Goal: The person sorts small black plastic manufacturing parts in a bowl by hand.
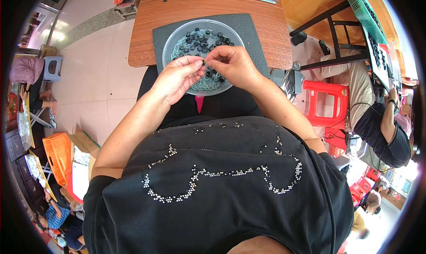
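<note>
Black shirt (222, 183) with a pattern of shiny studs fills the near field, below the two forearms. Both hands meet above a round translucent basin (165, 50). Left hand (183, 75): thumb and forefinger are closed in a pinch on a small black part (203, 63); the other fingers are curled. Right hand (236, 66): thumb and forefinger converge just beside that part, the remaining fingers bent; whether these tips meet or grip a piece cannot be told. The black part is at the fingertips, over the basin contents.

The basin contains loose black cylindrical parts (199, 41) and many thin, pale translucent pieces (206, 84). Its far portion lies over a dark grey mat (255, 32) on the wood-grain counter (144, 36); its near portion extends past the counter edge, above the lap. More small black parts lie at the counter's far side. Red stool (328, 121): right of the counter, on the floor.
</note>
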`<state>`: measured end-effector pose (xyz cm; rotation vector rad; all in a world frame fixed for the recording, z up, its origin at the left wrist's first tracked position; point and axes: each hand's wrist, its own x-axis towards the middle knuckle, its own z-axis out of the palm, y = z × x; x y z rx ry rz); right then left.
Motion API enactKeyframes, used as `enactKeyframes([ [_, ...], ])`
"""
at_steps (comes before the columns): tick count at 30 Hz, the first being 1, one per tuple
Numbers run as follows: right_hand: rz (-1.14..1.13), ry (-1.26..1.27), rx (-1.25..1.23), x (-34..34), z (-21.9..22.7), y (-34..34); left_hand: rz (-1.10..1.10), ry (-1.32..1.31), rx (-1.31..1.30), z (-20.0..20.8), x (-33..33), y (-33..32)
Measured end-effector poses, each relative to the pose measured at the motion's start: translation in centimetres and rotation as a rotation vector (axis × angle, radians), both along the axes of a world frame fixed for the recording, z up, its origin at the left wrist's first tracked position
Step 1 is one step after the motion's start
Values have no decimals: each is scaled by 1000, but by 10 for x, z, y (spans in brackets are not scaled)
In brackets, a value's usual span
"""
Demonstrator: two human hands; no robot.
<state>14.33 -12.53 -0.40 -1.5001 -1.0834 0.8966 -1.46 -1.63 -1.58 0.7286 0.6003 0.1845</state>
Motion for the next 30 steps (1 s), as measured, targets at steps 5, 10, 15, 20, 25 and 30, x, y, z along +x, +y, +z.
enactKeyframes([
  [5,11,7,-11,-1,-1,0,-43,10,18,0,-1,-2],
  [10,-25,156,38,-5,-2,1,-26,-91,-119,0,-1,-1],
  [15,-49,224,124,-12,-11,0,-66,-134,-203,-4,-4,-5],
  [20,-30,158,139,-10,-18,1,-59,-95,-195,1,-3,-6],
  [25,-59,221,276,-4,-14,3,38,-94,-213,13,2,-1],
  [30,-43,64,226,-6,-21,3,62,-89,-6,14,5,-9],
])
